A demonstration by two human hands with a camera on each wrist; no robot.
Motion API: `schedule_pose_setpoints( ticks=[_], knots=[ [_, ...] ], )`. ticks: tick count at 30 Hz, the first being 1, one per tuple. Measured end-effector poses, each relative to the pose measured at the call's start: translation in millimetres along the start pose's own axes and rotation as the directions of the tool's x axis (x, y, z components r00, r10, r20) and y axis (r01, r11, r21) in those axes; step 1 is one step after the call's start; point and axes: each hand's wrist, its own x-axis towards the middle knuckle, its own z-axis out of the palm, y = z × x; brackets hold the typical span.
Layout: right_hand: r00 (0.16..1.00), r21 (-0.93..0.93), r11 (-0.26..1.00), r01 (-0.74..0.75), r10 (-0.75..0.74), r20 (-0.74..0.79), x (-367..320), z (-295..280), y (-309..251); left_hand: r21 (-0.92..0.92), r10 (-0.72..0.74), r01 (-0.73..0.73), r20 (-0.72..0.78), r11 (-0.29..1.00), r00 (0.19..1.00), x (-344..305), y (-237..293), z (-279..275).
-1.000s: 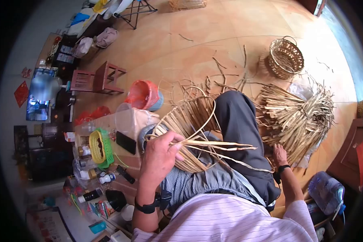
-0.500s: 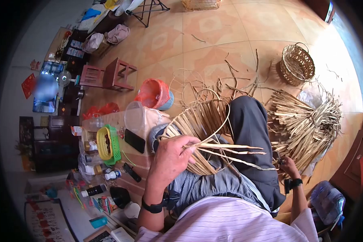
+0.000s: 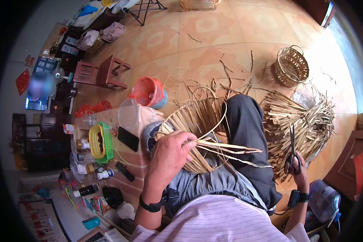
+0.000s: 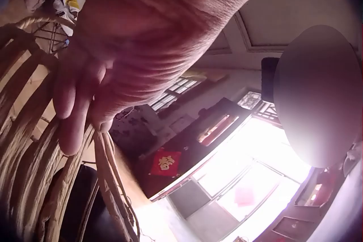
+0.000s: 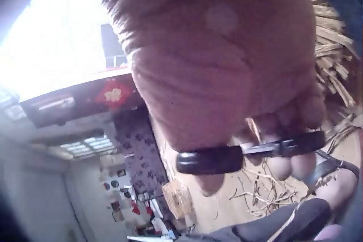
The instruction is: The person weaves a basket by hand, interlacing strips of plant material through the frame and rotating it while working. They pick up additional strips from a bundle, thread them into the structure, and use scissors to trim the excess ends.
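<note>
On the person's lap lies a partly woven basket [image 3: 195, 113] made of flat dried strips, with a thin looped rim. My left hand [image 3: 169, 155] pinches several loose strip ends [image 3: 234, 147] at its near edge, and they point right across the thigh. In the left wrist view, the fingertips press strips [image 4: 110, 174] beside the slatted side of the basket. Off to the right, my right hand [image 3: 301, 175] holds scissors [image 3: 293, 147], blades upward, in front of the straw pile. The right wrist view shows the black scissor handles [image 5: 209, 161] with fingers around them.
A large bundle of dried strips [image 3: 300, 117] lies on the floor at right, below a finished basket [image 3: 292, 66]. Twigs [image 3: 230, 76] are scattered ahead. At left, a low table bears a phone [image 3: 128, 139] and a yellow-green basket [image 3: 101, 143]; a red-lined bucket [image 3: 147, 92] stands beyond.
My right hand has come up from low beside the straw bundle and now shows scissors in its grip. My left hand keeps its pinch on the strips.
</note>
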Motion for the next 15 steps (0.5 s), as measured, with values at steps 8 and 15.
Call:
schedule_pose_setpoints(
  ticks=[8,15],
  knots=[
    [0.705,0.249,0.959,-0.133,-0.085,0.704,-16.2,112.4,-147.4,-0.112,-0.015,0.017,0.017,0.994,1.0,0.4,-7.0,0.7],
    [0.478,0.032,0.995,-0.092,0.016,0.878,-33.2,157.3,-157.2,-0.089,0.06,-0.06,-0.004,0.994,0.998,0.6,-10.3,0.9]
  ],
)
